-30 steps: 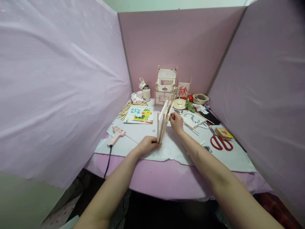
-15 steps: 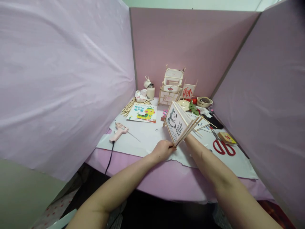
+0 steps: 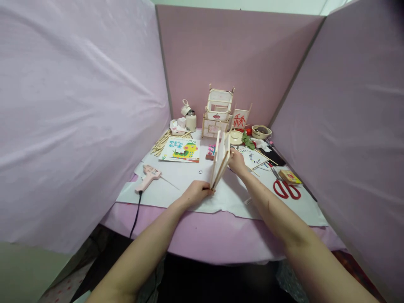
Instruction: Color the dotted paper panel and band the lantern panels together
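Note:
Between my hands stands a small folding screen (image 3: 221, 158) of paper panels framed with thin wooden sticks, upright and nearly edge-on to me. The fingers of my left hand (image 3: 198, 193) are closed on its near lower edge. My right hand (image 3: 236, 161) grips it from the right side, farther back; some of those fingers are hidden behind the panels. Just beyond the screen sits a small pink-flowered block model (image 3: 210, 152). A small dark ring (image 3: 200, 171) lies on the white sheet (image 3: 176, 202) left of the screen.
A pink glue gun (image 3: 148, 177) with a cord lies left, near a caterpillar picture book (image 3: 181, 150) and wooden sticks (image 3: 162, 144). Red-handled scissors (image 3: 286, 189) and a yellow box (image 3: 290, 177) lie right. A stick-built stand (image 3: 217, 110) and cream bottle (image 3: 191, 121) stand behind.
The folding screen has turned from showing its panda panel to nearly edge-on. My right hand, hidden behind it before, now shows at its right side. The camera view has shifted slightly right.

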`<action>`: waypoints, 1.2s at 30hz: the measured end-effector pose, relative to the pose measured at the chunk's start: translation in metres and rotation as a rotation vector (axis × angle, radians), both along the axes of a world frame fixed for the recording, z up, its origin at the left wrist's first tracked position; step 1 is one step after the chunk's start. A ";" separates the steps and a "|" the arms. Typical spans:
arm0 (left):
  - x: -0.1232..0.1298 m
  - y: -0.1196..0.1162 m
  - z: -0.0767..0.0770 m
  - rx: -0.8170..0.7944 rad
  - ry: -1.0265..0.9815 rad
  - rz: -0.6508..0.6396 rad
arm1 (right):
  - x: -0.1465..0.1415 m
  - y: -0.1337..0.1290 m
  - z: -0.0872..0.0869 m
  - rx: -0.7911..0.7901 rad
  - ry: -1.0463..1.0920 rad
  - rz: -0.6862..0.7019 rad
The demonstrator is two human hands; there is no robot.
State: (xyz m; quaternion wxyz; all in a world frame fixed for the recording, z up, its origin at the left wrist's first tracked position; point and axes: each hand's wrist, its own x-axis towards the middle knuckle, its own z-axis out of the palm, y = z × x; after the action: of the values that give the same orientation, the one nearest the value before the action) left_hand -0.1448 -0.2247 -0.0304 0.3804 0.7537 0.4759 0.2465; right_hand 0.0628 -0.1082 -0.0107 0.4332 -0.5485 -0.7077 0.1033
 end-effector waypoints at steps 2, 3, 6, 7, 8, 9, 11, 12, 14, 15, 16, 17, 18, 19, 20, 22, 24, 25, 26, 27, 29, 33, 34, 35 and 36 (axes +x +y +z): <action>-0.008 0.004 0.000 -0.030 -0.008 0.001 | 0.020 0.003 0.000 -0.033 -0.045 -0.056; -0.011 0.006 0.000 -0.043 -0.010 0.002 | 0.032 0.004 0.000 -0.052 -0.067 -0.095; -0.019 0.012 0.002 -0.077 -0.018 0.006 | 0.069 0.006 -0.002 -0.109 -0.135 -0.223; -0.021 0.014 0.002 -0.088 -0.023 0.005 | 0.080 0.006 -0.003 -0.129 -0.161 -0.254; -0.024 0.016 0.002 -0.100 -0.029 0.002 | 0.089 0.006 -0.004 -0.146 -0.188 -0.274; -0.026 0.018 0.003 -0.112 -0.038 -0.002 | 0.095 0.005 -0.005 -0.163 -0.219 -0.283; -0.030 0.021 0.003 -0.132 -0.054 -0.011 | 0.102 0.003 -0.009 -0.189 -0.285 -0.275; -0.032 0.022 0.003 -0.140 -0.061 -0.014 | 0.102 0.001 -0.011 -0.199 -0.318 -0.265; -0.034 0.023 0.004 -0.151 -0.072 -0.016 | 0.099 -0.001 -0.013 -0.211 -0.376 -0.248; -0.034 0.023 0.004 -0.155 -0.076 -0.015 | 0.096 -0.002 -0.014 -0.214 -0.399 -0.241; -0.034 0.023 0.004 -0.159 -0.078 -0.012 | 0.093 -0.003 -0.014 -0.215 -0.417 -0.237; -0.034 0.022 0.004 -0.162 -0.079 -0.008 | 0.091 -0.004 -0.015 -0.214 -0.430 -0.237; -0.034 0.022 0.004 -0.166 -0.079 -0.004 | 0.089 -0.004 -0.014 -0.209 -0.440 -0.240; -0.034 0.021 0.005 -0.169 -0.078 0.000 | 0.088 -0.006 -0.014 -0.202 -0.446 -0.245; -0.034 0.021 0.005 -0.174 -0.077 0.003 | 0.087 -0.007 -0.014 -0.192 -0.449 -0.251; -0.034 0.021 0.005 -0.182 -0.075 0.006 | 0.088 -0.010 -0.012 -0.166 -0.445 -0.266; -0.034 0.022 0.004 -0.186 -0.078 0.009 | 0.091 -0.014 -0.009 -0.134 -0.429 -0.286; -0.034 0.023 0.003 -0.187 -0.081 0.011 | 0.094 -0.017 -0.007 -0.117 -0.419 -0.299; -0.035 0.023 0.002 -0.187 -0.083 0.013 | 0.096 -0.020 -0.003 -0.103 -0.412 -0.313; -0.035 0.024 0.001 -0.187 -0.086 0.016 | 0.098 -0.025 0.001 -0.085 -0.394 -0.326; -0.035 0.025 -0.002 -0.188 -0.091 0.020 | 0.098 -0.037 0.011 -0.024 -0.290 -0.349; -0.035 0.027 -0.002 -0.193 -0.104 0.017 | 0.074 -0.078 0.029 0.155 0.142 -0.346; -0.035 0.027 -0.001 -0.193 -0.108 0.015 | 0.062 -0.090 0.031 0.182 0.231 -0.320; -0.035 0.027 0.000 -0.192 -0.112 0.015 | 0.049 -0.102 0.031 0.202 0.301 -0.268; -0.035 0.027 0.001 -0.189 -0.115 0.016 | 0.034 -0.112 0.029 0.221 0.359 -0.208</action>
State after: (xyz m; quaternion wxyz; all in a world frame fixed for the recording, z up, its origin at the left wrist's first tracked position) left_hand -0.1802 -0.1978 -0.0297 0.4745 0.6952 0.4805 0.2463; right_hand 0.0971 -0.2205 0.0188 0.6178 -0.5405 -0.5660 0.0759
